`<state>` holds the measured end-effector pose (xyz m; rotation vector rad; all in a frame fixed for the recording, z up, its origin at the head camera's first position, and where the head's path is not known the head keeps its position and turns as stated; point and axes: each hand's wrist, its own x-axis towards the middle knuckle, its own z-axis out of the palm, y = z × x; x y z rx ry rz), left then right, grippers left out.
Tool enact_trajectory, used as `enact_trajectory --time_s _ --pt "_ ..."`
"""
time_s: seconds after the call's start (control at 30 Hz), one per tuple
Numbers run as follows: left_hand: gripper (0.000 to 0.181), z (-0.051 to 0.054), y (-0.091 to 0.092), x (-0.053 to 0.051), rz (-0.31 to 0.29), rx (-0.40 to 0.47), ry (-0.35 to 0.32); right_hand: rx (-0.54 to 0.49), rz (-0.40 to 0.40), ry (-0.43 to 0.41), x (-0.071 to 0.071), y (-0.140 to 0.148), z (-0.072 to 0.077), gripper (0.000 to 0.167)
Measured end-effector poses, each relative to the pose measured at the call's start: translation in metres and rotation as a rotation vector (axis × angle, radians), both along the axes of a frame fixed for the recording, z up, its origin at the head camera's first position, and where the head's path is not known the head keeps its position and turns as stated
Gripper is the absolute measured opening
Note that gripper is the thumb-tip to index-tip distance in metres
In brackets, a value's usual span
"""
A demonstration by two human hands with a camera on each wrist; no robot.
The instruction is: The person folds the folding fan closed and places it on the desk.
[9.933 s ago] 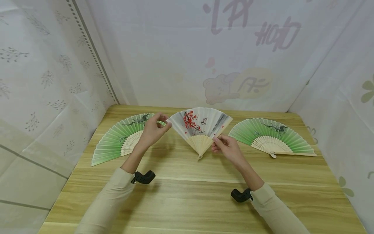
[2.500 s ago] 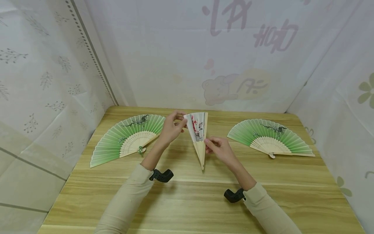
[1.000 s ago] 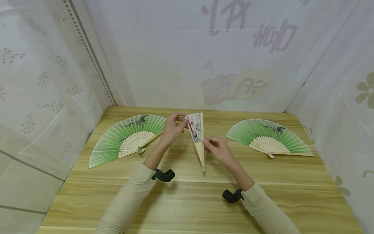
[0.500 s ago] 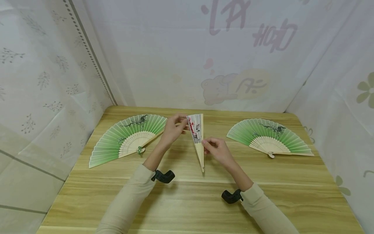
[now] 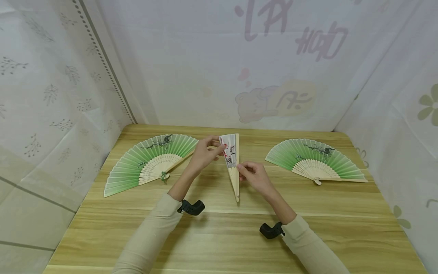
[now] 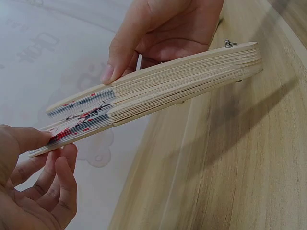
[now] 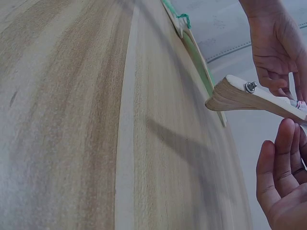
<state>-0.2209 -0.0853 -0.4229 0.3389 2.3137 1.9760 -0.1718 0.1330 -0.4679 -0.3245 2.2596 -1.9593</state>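
Note:
A white folding fan (image 5: 231, 156) with red blossoms and pale wooden ribs is held above the table, mostly folded to a narrow wedge, its pivot end pointing down. My left hand (image 5: 204, 154) pinches its upper left edge, the thumb lying over the printed leaf. Lower on the opposite side, my right hand (image 5: 254, 175) grips the outer rib between thumb and fingers. In the left wrist view the folding fan (image 6: 158, 88) shows its stacked ribs and a metal pivot pin. The right wrist view shows its pivot end (image 7: 244, 96) hanging clear of the wood.
A spread green fan (image 5: 150, 161) with a green cord lies on the left of the wooden table (image 5: 219, 236). Another spread green fan (image 5: 316, 160) lies on the right. Printed cloth (image 5: 191, 68) hangs behind and at both sides.
The white fan, spread wide in the oldest frame, has been folded to a narrow wedge. In the last half second my left thumb has shifted right, further onto the leaf; the right hand stays put.

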Motion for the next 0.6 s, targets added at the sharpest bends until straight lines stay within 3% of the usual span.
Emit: enact_trajectory --time_s 0.27,0.6 --pt "0.038 -0.0003 0.0003 -0.0005 -0.002 -0.01 0.012 0.004 0.021 -0.023 -0.0007 0.001 0.0015 0.019" --pt "0.032 0.0005 0.0017 -0.0006 0.019 -0.024 0.028 -0.022 0.035 0.023 0.0022 0.0023 0.0012 0.022"
